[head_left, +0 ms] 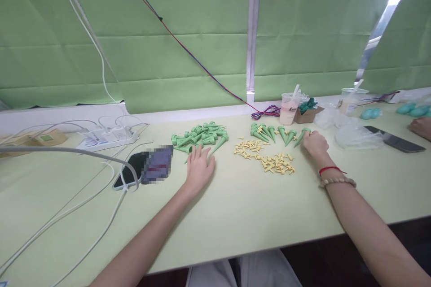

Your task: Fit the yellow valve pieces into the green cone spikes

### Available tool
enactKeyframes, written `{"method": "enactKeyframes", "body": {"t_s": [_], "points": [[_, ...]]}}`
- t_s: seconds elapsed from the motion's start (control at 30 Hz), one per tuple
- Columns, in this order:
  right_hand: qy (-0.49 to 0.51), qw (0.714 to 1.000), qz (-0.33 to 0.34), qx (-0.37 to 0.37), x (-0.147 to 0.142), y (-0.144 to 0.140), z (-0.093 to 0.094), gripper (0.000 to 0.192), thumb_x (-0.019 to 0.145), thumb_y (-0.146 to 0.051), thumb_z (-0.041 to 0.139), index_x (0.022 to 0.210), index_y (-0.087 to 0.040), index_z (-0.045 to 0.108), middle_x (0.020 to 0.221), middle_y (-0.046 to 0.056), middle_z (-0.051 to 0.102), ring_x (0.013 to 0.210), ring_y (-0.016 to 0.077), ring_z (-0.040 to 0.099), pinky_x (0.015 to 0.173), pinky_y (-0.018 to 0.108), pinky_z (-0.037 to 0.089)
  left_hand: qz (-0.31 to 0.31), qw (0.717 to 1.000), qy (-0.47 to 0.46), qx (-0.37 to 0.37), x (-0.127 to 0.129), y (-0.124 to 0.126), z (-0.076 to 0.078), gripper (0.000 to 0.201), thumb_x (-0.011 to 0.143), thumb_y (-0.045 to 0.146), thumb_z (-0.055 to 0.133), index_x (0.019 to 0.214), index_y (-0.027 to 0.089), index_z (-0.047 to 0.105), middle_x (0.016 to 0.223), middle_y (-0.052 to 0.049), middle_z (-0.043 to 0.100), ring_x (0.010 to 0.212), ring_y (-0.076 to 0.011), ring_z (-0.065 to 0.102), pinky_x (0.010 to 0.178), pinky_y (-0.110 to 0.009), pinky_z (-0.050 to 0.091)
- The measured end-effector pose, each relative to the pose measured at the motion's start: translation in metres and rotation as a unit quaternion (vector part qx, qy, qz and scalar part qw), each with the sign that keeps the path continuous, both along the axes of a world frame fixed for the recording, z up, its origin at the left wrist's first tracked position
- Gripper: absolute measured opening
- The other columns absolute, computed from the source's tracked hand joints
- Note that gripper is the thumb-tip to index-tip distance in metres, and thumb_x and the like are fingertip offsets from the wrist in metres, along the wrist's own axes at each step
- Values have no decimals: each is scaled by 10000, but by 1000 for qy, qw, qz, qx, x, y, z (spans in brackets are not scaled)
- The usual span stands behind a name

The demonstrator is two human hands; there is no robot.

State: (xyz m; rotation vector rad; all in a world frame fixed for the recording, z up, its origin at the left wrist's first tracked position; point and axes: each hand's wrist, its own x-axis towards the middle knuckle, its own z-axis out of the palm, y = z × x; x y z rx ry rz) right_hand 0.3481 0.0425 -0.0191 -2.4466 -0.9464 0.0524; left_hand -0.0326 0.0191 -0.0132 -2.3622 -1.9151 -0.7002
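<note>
My left hand (200,166) lies palm down with fingers stretched at the near edge of a pile of green plastic spikes (202,134), its fingertips touching or nearly touching the closest ones. My right hand (315,144) is closed around a green plastic spike (302,137), whose pointed end slants down toward the table. To the left of it, several more green spikes (272,132) lie in a row, with small yellow bits among them. Small yellow plastic pieces (278,163) are scattered in loose heaps between my hands.
Phones (129,170) and white cables (111,215) cover the left side, near a power strip (107,136). Behind stand a pink drink cup (288,110) and a cardboard box (305,115). At right are plastic bags (353,132), a dark phone (397,139) and another person's hand (420,127).
</note>
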Motion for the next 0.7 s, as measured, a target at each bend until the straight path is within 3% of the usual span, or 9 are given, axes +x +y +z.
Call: {"method": "enactKeyframes", "body": {"t_s": [0.07,0.2,0.37,0.47,0.57,0.7], "points": [[0,1000,-3,-10,2,-1,1,493,851,-340,292,1074,-17,590,1051,291,577,1002,366,558,776,459,435,22,1000,5,15,-4,2,2,460,852,354,344,1237,146,484,1408,-171,302,1331,-346,150,1031,-488,208],[-3,999,19,-36,3,0,-3,469,821,-350,357,1045,-22,607,1049,282,577,1016,374,544,789,465,422,33,999,11,-24,-6,5,-1,458,845,378,344,1217,159,498,1388,-161,332,1316,-364,184,1021,-500,220],[-29,996,80,-41,-1,9,-13,454,868,-329,277,1108,-69,562,1125,239,540,1073,323,510,865,477,366,23,999,34,-30,-3,4,-6,435,843,382,345,1138,133,544,1369,-169,364,1294,-336,264,1030,-475,226],[-46,991,120,-34,-6,12,-17,426,882,-347,269,1074,-124,576,1130,197,535,1077,300,500,885,484,338,-28,999,34,-20,-2,4,-6,447,847,384,346,1210,168,494,1409,-131,321,1319,-307,221,1038,-469,217],[-67,990,123,-12,-14,11,-17,424,860,-378,339,1072,-90,567,1137,216,509,1101,336,457,901,501,301,-120,991,41,-39,-3,4,-8,464,859,419,327,1253,214,461,1447,-84,262,1343,-285,153,1047,-461,202],[-96,989,103,46,-24,6,-10,449,838,-341,389,1146,-31,491,1138,252,464,1098,354,427,878,486,309,-158,984,43,-71,-3,4,-11,478,877,443,277,1252,216,467,1404,-84,354,1330,-269,208,1051,-464,190]]}}
